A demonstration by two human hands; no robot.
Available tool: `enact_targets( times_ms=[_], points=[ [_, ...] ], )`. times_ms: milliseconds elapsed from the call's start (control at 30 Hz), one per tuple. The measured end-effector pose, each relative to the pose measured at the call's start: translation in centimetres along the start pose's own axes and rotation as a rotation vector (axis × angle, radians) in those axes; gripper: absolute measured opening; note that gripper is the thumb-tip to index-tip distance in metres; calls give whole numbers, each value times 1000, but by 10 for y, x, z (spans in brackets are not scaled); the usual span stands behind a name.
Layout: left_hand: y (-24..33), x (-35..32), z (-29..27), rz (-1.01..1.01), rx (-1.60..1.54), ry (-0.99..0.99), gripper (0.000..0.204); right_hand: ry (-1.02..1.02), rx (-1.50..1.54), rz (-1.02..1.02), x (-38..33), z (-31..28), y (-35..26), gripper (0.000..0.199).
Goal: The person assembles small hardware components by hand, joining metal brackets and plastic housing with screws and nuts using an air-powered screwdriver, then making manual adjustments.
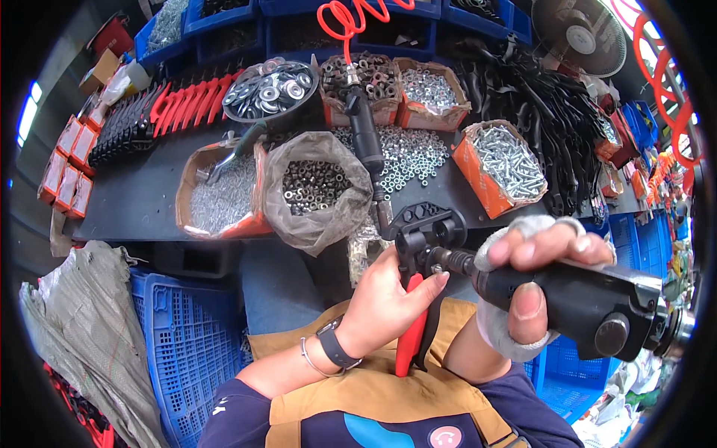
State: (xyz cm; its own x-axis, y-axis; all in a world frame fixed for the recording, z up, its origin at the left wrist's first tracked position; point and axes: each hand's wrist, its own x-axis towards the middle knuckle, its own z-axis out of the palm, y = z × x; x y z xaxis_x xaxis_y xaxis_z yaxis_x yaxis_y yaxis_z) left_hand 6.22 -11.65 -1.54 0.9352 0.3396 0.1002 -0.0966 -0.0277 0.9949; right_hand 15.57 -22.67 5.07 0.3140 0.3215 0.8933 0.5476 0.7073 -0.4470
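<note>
The left hand (pixel 385 299) covers the middle of the red-and-black clamp (pixel 415 299), the black pneumatic driver (pixel 590 299) blurs out at the fisheye rim past the right hand (pixel 534 280), and the fasteners in the grey sack (pixel 317 187) are too small to tell.

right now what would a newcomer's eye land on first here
Probably the black power driver in the right hand, pressed to a red-handled tool that the left hand grips at centre. Behind them, boxes of screws and a sack of nuts crowd the dark bench.
</note>
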Motion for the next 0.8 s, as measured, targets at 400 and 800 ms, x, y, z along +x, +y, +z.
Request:
enact_targets(
  times_ms=[400, 800],
  points=[
    [-43, 10, -24, -84, -541, 212, 29, 426, -156, 187, -7, -35, 84, 52],
    [-40, 8, -27, -114, -692, 129, 42, 384, -352, 516, -7, -45, 153, 32]
  ],
)
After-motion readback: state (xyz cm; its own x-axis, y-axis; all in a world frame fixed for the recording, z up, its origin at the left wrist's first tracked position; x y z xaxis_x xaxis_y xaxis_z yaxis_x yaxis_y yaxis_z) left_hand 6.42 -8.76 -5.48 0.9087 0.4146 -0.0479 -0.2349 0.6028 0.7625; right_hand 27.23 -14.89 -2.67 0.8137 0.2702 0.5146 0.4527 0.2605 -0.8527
